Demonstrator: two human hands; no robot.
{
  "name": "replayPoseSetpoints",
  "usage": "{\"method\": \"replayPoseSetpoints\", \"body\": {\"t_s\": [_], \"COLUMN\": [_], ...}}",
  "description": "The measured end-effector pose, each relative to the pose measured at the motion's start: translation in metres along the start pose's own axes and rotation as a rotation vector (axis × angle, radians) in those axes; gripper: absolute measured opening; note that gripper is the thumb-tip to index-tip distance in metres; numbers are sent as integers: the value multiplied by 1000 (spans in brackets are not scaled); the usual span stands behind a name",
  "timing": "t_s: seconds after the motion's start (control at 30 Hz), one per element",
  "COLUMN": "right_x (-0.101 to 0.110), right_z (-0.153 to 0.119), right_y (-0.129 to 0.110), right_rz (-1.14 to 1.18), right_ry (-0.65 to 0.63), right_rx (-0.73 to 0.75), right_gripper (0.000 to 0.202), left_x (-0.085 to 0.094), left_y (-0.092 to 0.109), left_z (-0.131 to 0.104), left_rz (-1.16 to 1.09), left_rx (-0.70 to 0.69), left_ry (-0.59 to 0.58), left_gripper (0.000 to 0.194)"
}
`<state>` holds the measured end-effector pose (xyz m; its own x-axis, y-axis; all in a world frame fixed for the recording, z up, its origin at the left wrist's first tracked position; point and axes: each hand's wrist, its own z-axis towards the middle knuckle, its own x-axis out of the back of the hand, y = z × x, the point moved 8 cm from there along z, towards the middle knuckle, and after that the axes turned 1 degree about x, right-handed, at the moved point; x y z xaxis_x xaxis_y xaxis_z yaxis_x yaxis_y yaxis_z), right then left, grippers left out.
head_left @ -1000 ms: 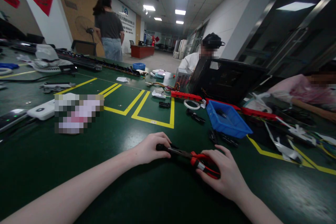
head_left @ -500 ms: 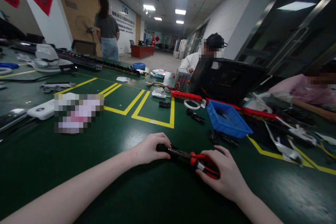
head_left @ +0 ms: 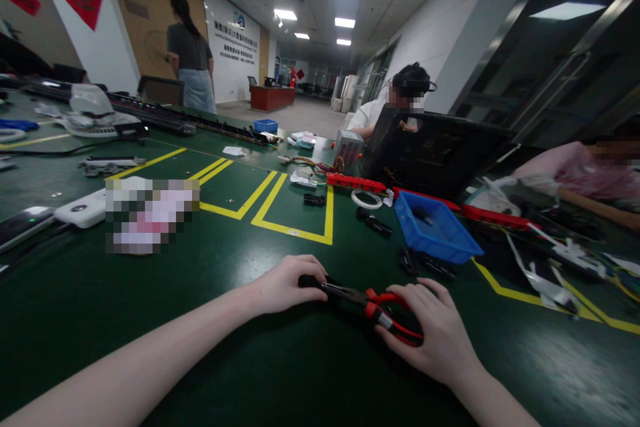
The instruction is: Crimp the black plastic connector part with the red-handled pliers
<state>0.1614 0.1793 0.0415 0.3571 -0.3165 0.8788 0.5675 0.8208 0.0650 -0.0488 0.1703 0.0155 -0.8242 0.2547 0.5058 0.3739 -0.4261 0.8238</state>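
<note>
Near the front middle of the green table [head_left: 280, 360], my left hand [head_left: 290, 285] pinches a small black part [head_left: 311, 281] between thumb and fingers. My right hand [head_left: 433, 330] is wrapped round the red handles of a pair of long-nosed pliers [head_left: 373, 307]. The pliers point left, their jaws at the black part; whether they grip it is too small to tell. Beyond my right hand lie black pieces [head_left: 438, 267] beside a blue tray [head_left: 440, 227], which holds a dark item.
Red strips [head_left: 355, 182], a white ring [head_left: 367, 199] and a large black panel [head_left: 435, 153] stand farther back. Left are a white power strip [head_left: 83, 208] and a blurred-out pink item [head_left: 157, 217]. People are at the back left [head_left: 190, 57], back right [head_left: 367, 117] and far right [head_left: 565, 167].
My right hand and the pliers have shifted slightly right, and the plier handles look a little wider apart. My left hand has hardly moved. The standing person has moved left.
</note>
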Motion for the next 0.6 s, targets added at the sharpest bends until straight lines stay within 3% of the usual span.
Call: {"method": "replayPoseSetpoints", "body": {"t_s": [0.2, 0.6], "right_x": [6, 4], "right_z": [1, 2], "right_y": [-4, -6], "right_rz": [-44, -42], "right_ry": [62, 28], "right_rx": [26, 55], "right_gripper": [50, 46], "left_x": [1, -1], "left_y": [1, 0], "left_z": [1, 0], "left_rz": [-11, 19], "left_rx": [-1, -8], "left_ry": [7, 2], "left_gripper": [8, 9]}}
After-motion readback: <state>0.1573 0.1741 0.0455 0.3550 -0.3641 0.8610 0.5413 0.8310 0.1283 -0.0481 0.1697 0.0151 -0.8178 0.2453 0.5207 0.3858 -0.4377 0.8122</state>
